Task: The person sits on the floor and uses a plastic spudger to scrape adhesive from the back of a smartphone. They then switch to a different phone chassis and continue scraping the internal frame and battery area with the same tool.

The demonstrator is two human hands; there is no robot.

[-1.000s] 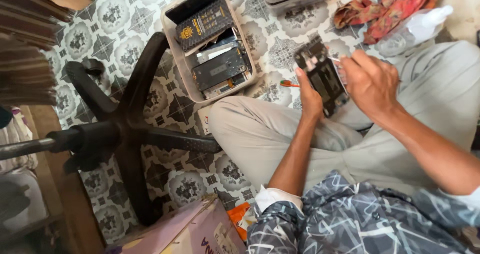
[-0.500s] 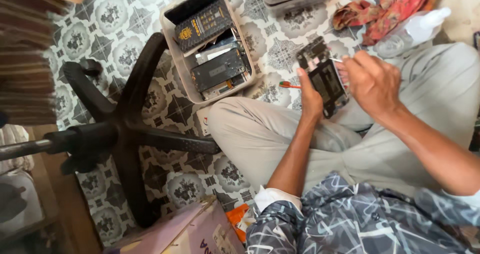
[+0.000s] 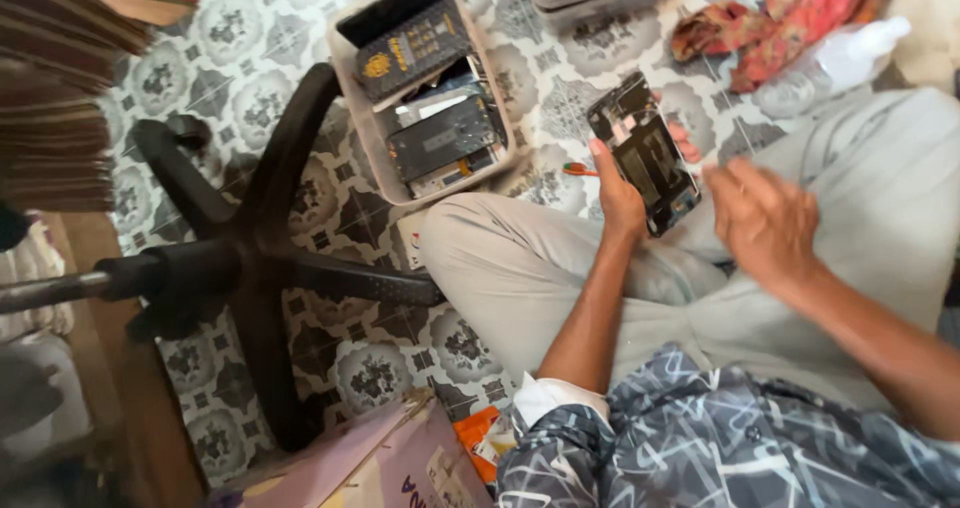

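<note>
A black 5-armed chair base [image 3: 250,258] lies on the patterned tile floor [image 3: 240,28], beside a beige plastic tray [image 3: 365,133] of phone parts. Above the knee, the left hand [image 3: 622,200] grips an opened black phone [image 3: 645,153], fingers wrapped behind it. The right hand [image 3: 765,223] hovers just beside, fingers loosely curled, empty.
</note>
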